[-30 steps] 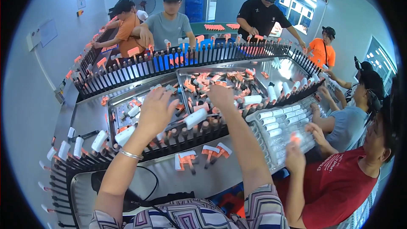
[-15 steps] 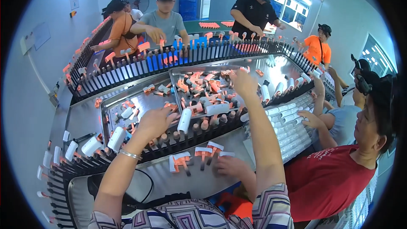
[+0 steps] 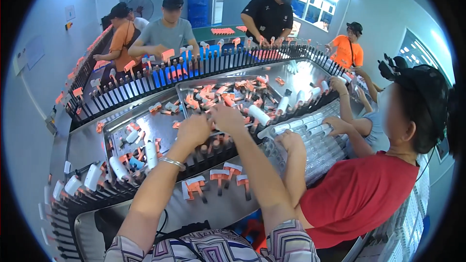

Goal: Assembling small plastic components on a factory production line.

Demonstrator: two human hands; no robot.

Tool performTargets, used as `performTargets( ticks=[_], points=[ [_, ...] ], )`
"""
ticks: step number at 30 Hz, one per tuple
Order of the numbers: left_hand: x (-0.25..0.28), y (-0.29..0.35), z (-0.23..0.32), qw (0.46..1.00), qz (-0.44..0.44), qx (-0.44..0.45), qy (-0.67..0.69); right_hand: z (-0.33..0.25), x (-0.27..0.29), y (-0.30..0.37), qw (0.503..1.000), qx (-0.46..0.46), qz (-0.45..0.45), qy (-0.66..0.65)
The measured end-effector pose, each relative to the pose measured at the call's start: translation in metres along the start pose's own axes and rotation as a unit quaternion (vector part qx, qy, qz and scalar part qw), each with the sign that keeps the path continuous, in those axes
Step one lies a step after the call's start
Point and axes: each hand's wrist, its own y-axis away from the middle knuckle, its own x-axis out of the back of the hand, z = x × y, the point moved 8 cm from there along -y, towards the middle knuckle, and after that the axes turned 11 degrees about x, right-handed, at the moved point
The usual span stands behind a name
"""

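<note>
My left hand and my right hand meet above the near row of black posts, at the front edge of a metal tray. Fingers on both hands are curled in, and whatever they hold is hidden between them. Behind them, a pile of orange and grey plastic parts with dark stems fills part of the tray. Several orange parts with white tops lie on the metal ledge below my forearms. White rounded shells sit on posts left of my hands.
A second tray with scattered parts lies to the left. At right, a person in a red shirt reaches to clear trays of white tubes. Beyond, a curved row of posts separates me from other workers.
My right hand has come back from the parts pile to my left hand, whose spread fingers have curled in. The red-shirted person's hand has moved from the ledge to the clear trays.
</note>
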Motion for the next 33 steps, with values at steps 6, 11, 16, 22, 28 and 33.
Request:
performTargets(
  ticks=[6,11,16,22,28,33],
  points=[
    [0.004,0.024,-0.051,0.994,-0.090,0.055,0.041,-0.051,0.020,0.004,0.982,-0.092,0.029,-0.161],
    [0.031,0.054,-0.086,0.993,-0.065,0.095,0.029,-0.095,0.030,-0.004,0.981,-0.008,0.078,-0.179],
    [0.055,0.081,-0.122,0.989,-0.040,0.140,0.038,-0.035,0.095,-0.009,0.986,-0.040,0.163,-0.008],
    [0.098,0.088,-0.088,0.978,0.203,0.035,-0.020,0.055,0.030,0.028,0.983,-0.163,0.061,0.060],
    [0.109,0.060,-0.012,0.954,0.259,-0.112,0.102,-0.009,0.025,0.012,0.989,-0.134,0.033,-0.045],
    [0.004,0.036,-0.037,0.972,-0.186,0.080,-0.122,-0.006,0.067,-0.003,0.985,-0.089,0.144,-0.043]
  ],
)
